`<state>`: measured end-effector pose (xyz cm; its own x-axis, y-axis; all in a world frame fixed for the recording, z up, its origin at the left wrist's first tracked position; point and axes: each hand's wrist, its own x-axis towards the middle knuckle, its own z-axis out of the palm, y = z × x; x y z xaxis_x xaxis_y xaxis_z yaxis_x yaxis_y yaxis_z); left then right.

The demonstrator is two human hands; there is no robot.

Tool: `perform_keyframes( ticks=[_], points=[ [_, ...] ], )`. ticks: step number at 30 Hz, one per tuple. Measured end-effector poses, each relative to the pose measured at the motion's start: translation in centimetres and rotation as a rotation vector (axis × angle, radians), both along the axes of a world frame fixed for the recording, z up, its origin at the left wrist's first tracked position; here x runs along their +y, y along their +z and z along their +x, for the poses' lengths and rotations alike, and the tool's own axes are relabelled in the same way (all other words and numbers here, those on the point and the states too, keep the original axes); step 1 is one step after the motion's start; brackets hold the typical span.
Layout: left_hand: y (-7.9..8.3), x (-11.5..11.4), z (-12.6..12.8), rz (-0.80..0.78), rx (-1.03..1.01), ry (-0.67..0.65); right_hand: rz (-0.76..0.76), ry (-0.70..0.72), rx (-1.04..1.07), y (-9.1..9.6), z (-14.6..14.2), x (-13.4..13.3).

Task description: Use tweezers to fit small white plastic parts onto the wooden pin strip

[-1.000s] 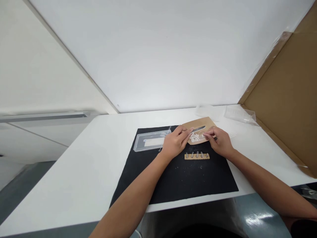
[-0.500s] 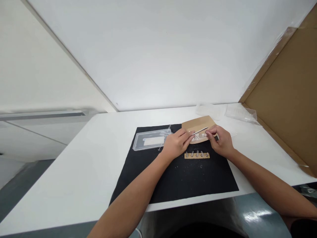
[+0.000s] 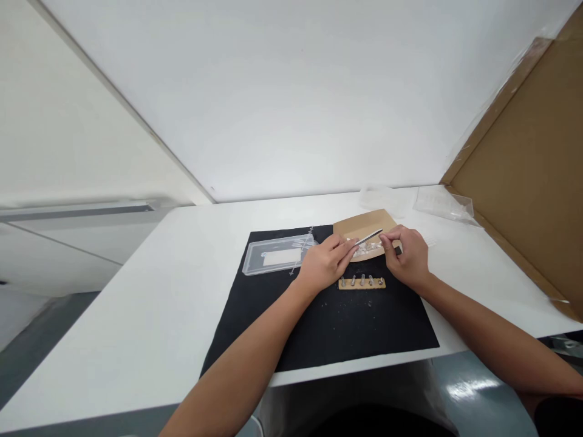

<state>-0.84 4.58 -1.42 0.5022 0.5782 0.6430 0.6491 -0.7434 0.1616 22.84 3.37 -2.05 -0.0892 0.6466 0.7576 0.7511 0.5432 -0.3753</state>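
Observation:
My left hand (image 3: pixel 325 262) is closed, pinching the near end of a thin metal tool (image 3: pixel 370 237), perhaps tweezers or a blade, whose tip points to the right. My right hand (image 3: pixel 407 257) is curled with its fingertips meeting the tool's far end; what they pinch, if anything, is too small to see. Both hands hover over a brown paper sheet (image 3: pixel 359 223) that carries a little heap of small white pieces (image 3: pixel 368 247). Just in front of the hands a narrow wooden strip (image 3: pixel 362 283) with several metal pins standing in it lies on a black mat (image 3: pixel 332 315).
A clear plastic box (image 3: pixel 277 254) with a white label lies on the mat's far left corner. Crumpled clear plastic bags (image 3: pixel 439 204) sit at the back right. A big cardboard sheet (image 3: pixel 523 176) leans along the right side. The white table's front edge (image 3: pixel 136 394) runs close to me.
Both hands drifted slightly away from me, over the brown paper. The metal tool lifted and tilted, and my right fingers came up to its far end.

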Motion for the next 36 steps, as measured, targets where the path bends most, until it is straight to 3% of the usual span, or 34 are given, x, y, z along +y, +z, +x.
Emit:
perform_keyframes(
  ticks=[8, 15, 23, 28, 36],
  points=[
    [0.0, 0.0, 0.0, 0.039, 0.035, 0.034, 0.109, -0.046, -0.082, -0.9, -0.1, 0.3],
    [-0.3, 0.0, 0.0, 0.018, 0.054, 0.058, 0.213, -0.106, -0.291, -0.9, -0.6, 0.1],
    [-0.4, -0.2, 0.5, -0.006, 0.033, 0.073, 0.097, -0.128, -0.236, -0.9, -1.2, 0.3],
    [-0.2, -0.4, 0.7, -0.006, 0.023, 0.083, 0.116, -0.198, -0.227, -0.5, -1.0, 0.8],
    [-0.1, -0.5, 0.5, 0.092, 0.030, 0.101, 0.170, -0.039, -0.227, -0.6, -0.8, 0.5]
  ],
)
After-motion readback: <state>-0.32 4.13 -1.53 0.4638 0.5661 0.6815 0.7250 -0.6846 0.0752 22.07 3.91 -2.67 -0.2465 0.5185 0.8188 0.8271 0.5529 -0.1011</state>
